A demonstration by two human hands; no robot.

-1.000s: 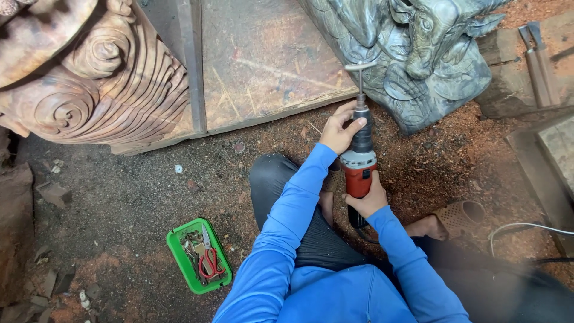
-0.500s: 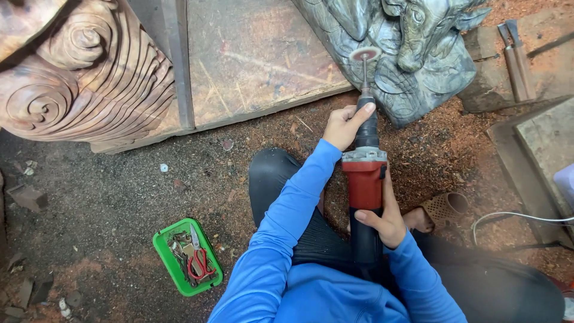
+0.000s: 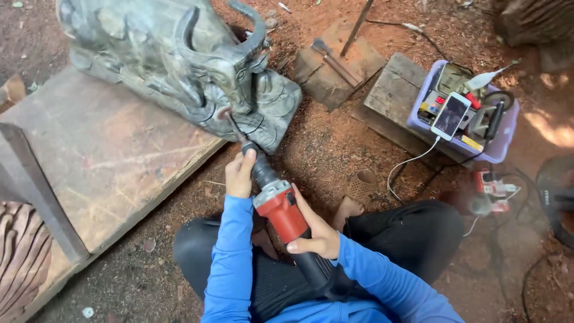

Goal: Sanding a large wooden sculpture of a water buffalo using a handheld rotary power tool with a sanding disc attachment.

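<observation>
I sit cross-legged on the ground in blue sleeves. A red and black die grinder (image 3: 281, 209) points up and left, its thin bit touching the grey-green carved sculpture (image 3: 179, 60). My left hand (image 3: 240, 173) is wrapped around the grinder's black neck near the bit. My right hand (image 3: 317, 230) grips the red body lower down. The sculpture shows a horned animal figure and rests partly on a wooden board (image 3: 101, 155).
A purple tray (image 3: 463, 113) holding a phone on a white cable and small tools sits on a wooden block at the right. A hammer-like tool (image 3: 335, 60) lies on another block behind. Cables and a red device (image 3: 493, 185) lie at the right. Brown wood carving (image 3: 21, 263) at lower left.
The view has swung right: the sculpture and board now lie at the left, the green tool tray is out of view, and the purple tray has appeared. Both hands still hold the grinder.
</observation>
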